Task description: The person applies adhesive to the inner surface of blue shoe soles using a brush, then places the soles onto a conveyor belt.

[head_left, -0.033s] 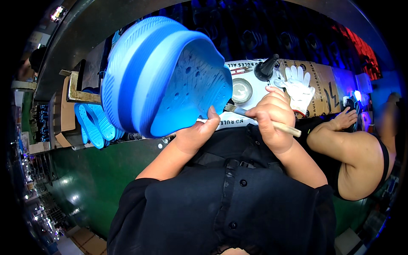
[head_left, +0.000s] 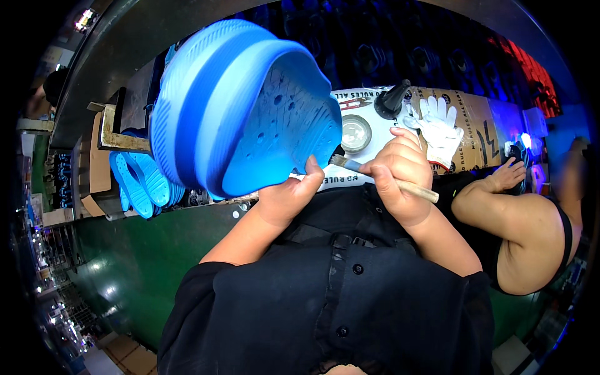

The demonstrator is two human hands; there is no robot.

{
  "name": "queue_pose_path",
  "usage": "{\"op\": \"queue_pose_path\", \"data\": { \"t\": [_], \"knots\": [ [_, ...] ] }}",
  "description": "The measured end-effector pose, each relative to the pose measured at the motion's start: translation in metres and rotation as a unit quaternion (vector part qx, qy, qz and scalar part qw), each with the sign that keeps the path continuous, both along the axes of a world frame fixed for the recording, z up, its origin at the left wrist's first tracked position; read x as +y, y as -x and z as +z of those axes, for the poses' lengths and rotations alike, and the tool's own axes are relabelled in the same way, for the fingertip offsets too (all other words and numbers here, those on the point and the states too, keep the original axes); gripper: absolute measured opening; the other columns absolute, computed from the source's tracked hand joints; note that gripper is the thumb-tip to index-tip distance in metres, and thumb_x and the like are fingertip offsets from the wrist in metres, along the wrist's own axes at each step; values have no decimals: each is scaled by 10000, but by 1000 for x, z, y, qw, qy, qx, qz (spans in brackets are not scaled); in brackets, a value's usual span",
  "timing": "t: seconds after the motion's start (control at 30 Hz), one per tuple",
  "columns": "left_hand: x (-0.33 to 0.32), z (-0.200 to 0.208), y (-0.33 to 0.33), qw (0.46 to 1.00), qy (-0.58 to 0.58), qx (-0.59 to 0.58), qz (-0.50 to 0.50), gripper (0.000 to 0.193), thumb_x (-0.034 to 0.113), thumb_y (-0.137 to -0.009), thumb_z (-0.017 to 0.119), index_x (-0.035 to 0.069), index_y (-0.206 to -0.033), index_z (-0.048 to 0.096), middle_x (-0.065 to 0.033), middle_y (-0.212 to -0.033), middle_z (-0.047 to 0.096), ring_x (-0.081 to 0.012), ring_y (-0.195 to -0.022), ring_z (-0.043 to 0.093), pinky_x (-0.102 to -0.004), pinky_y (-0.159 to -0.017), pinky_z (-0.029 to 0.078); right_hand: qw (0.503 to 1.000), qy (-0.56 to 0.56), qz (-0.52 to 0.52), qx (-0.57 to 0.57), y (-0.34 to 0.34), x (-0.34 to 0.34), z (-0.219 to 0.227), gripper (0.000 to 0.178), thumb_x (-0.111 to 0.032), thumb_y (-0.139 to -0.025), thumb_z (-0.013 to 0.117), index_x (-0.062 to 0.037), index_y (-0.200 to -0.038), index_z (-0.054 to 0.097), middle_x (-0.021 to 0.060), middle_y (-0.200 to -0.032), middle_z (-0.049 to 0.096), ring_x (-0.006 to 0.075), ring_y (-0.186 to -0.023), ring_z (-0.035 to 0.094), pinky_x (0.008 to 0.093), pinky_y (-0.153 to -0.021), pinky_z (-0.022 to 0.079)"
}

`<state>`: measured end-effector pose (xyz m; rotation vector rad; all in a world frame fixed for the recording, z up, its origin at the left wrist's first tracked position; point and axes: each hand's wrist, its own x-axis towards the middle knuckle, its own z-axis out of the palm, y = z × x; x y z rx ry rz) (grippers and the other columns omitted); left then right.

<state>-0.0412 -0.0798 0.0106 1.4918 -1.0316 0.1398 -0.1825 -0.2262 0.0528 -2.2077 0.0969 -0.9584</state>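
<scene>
A large blue foam shoe sole (head_left: 250,128), with high ribbed sides and small holes inside, is tilted up in my left hand (head_left: 289,195). My left thumb presses its near edge, while the fingers are hidden beneath it. My right hand (head_left: 401,178) is closed around a flat paintbrush (head_left: 417,191) with a pale wooden handle. The brush's dark bristles are at the sole's right edge; whether they touch it I cannot tell. Beyond the brush, a round dish (head_left: 355,134) with pale contents sits on the printed white sheet (head_left: 334,182).
A black cone-shaped object (head_left: 392,102) and a white work glove (head_left: 440,130) lie beyond my right hand, beside flattened cardboard (head_left: 476,131). Several blue soles (head_left: 140,181) are stacked at the left near a metal bracket (head_left: 122,142). Another person's arm (head_left: 500,203) reaches in at the right.
The blue sole has risen and tilted very slightly. The brush has shifted a little left and down with my right hand.
</scene>
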Motion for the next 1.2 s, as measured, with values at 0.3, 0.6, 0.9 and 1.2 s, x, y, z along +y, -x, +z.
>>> {"op": "queue_pose_path", "data": {
  "t": [0.3, 0.6, 0.9, 1.2],
  "knots": [
    [4, 12, 2, 991, -45, 125, -32, 262, -6, -702, 633, -51, -953, 570, -129, -860, 623, -187, -757, 608, -298, -695, 479, 997, -62, -49, -28, 17, -5, -6, 322, -148, -892, 451, -52, -618, 589, 27, -590, 563, 168, -592, 511, 409, -907, 379],
    [-3, 94, -13, 911, -99, 306, -258, 643, 68, -767, 631, -28, -1304, 291, -182, -1088, 561, -204, -795, 608, -313, -684, 495, 977, -139, -144, -76, 55, -30, -17, 414, -203, -944, 396, -15, -632, 593, 80, -636, 592, 188, -623, 542, 410, -929, 382],
    [-205, 192, 46, 584, -219, 405, -668, 575, 157, -821, 646, -19, -1278, 345, -150, -852, 607, -157, -622, 642, -251, -484, 534, 936, -238, -253, -51, 111, -43, -31, 305, -112, -912, 498, -17, -644, 609, 59, -598, 587, 213, -625, 555, 340, -755, 434],
    [-283, 221, 90, 733, -2, 459, -502, 789, 177, -855, 647, 38, -1443, 139, -198, -1073, 585, -250, -878, 637, -335, -794, 532, 936, -255, -236, -62, 125, -53, -46, 353, -156, -926, 465, 3, -650, 618, 77, -570, 564, 193, -595, 526, 340, -791, 430]
  ]
}}
